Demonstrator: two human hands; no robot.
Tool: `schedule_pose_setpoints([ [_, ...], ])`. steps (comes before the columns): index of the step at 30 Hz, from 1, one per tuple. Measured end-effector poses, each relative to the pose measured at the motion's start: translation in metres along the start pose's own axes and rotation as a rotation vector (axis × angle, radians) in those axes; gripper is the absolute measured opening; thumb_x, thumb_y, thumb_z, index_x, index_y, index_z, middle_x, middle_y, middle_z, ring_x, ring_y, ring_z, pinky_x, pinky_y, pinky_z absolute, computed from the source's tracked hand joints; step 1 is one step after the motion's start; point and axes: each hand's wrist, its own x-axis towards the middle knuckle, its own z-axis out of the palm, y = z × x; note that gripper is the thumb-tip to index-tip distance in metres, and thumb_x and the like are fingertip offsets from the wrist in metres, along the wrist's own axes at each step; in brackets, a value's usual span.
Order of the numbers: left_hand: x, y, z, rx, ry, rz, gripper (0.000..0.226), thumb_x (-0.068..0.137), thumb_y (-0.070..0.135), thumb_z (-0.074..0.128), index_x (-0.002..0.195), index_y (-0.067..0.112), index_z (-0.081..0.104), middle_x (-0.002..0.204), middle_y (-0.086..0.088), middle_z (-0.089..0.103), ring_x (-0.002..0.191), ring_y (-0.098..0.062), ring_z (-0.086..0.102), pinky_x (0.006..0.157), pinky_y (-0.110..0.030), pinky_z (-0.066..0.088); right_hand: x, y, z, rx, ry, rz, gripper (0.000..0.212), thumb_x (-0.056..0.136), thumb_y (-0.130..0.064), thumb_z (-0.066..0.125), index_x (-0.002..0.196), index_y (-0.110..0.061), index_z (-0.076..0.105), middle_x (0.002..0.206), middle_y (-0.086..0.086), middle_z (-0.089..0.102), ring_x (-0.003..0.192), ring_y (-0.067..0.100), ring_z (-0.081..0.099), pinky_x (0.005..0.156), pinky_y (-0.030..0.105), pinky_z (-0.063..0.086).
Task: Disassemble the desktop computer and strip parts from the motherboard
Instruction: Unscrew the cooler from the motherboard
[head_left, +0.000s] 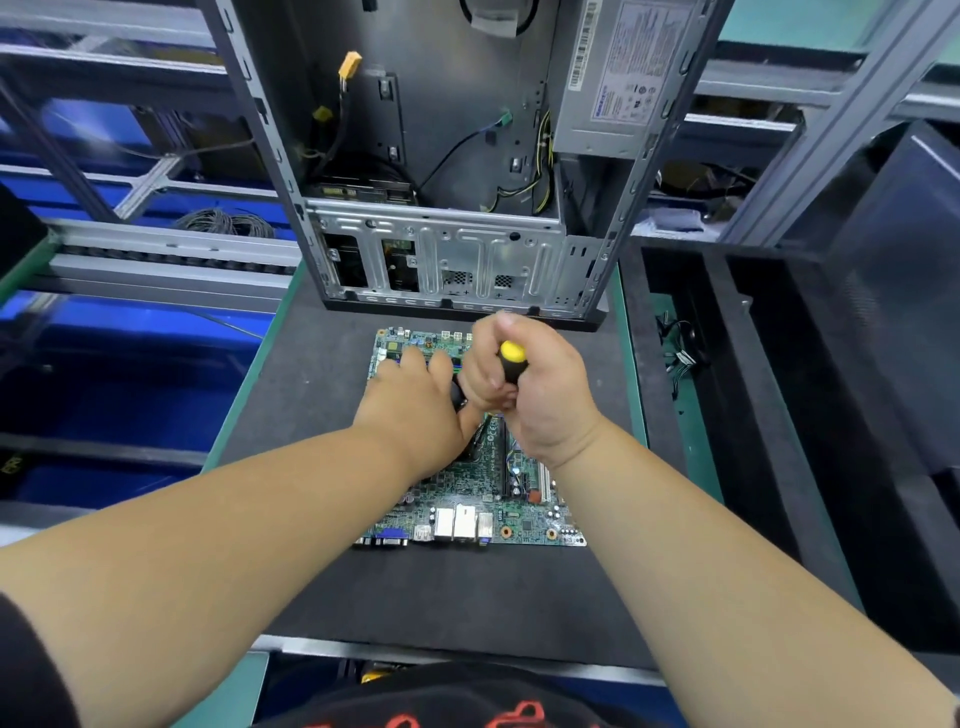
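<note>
Housing power supply (618, 73): opened computer case (291, 171)

Green motherboard (467, 499) flat on dark mat, ports nearest — open, gutted computer case (447, 156) behind it

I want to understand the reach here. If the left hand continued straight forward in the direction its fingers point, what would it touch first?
The left hand lies on the motherboard, fingers pointing away from the person. Sliding on, it would probably cross the board's far edge and first meet the open computer case, though depth is uncertain.
</note>
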Motion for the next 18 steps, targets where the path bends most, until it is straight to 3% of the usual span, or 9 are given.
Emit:
schedule_pose_setpoints([
  [4,-0.002,0.002,-0.005,-0.027,0.005,-0.021,0.057,0.088,0.054,0.031,0.127,0.013,0.036,0.109,-0.01,0.04,0.097,-0.031,0.043,0.079,-0.042,0.045,-0.004,0.003,0.003,-0.162,-0.098,0.01,0.025,0.084,-0.026,0.043,0.066,-0.009,0.045,0.049,-0.004,0.035,0.052,0.017,0.026,0.049,0.025,0.021],
  [7,-0.003,0.002,-0.004,0.013,-0.002,0.004,0.058,0.089,0.053,0.027,0.128,0.012,0.035,0.11,-0.012,0.039,0.096,-0.031,0.041,0.078,-0.042,0.043,-0.013,0.005,0.003,-0.225,0.046,0.018,0.023,0.092,-0.022,0.046,0.08,-0.003,0.049,0.063,0.001,0.051,0.063,0.022,0.044,0.058,0.031,0.036],
  [10,0.0,0.0,-0.005,-0.043,-0.066,-0.05,0.066,0.081,0.059,0.015,0.123,0.014,0.04,0.116,-0.014,0.04,0.099,-0.033,0.044,0.079,-0.043,0.044,-0.019,0.005,0.003,-0.175,0.17,-0.043,0.025,0.098,-0.026,0.047,0.086,-0.008,0.058,0.071,-0.002,0.059,0.068,0.014,0.054,0.064,0.023,0.046],
  [14,-0.003,0.003,-0.012,-0.062,-0.071,-0.048,0.056,0.086,0.052,0.022,0.123,0.015,0.042,0.115,-0.013,0.041,0.101,-0.034,0.043,0.083,-0.043,0.043,-0.022,0.01,0.009,-0.16,0.152,-0.06,0.04,0.101,-0.031,0.035,0.075,-0.01,0.057,0.065,-0.002,0.05,0.058,0.011,0.042,0.057,0.025,0.033],
  [18,-0.006,0.004,-0.016,-0.165,-0.04,-0.053,0.046,0.083,0.041,0.02,0.123,0.017,0.021,0.118,-0.012,0.041,0.1,-0.033,0.043,0.085,-0.044,0.044,-0.012,0.007,0.016,-0.161,0.034,-0.044,0.04,0.096,-0.034,0.038,0.069,-0.007,0.051,0.056,-0.014,0.048,0.049,0.001,0.038,0.049,0.015,0.028],
])
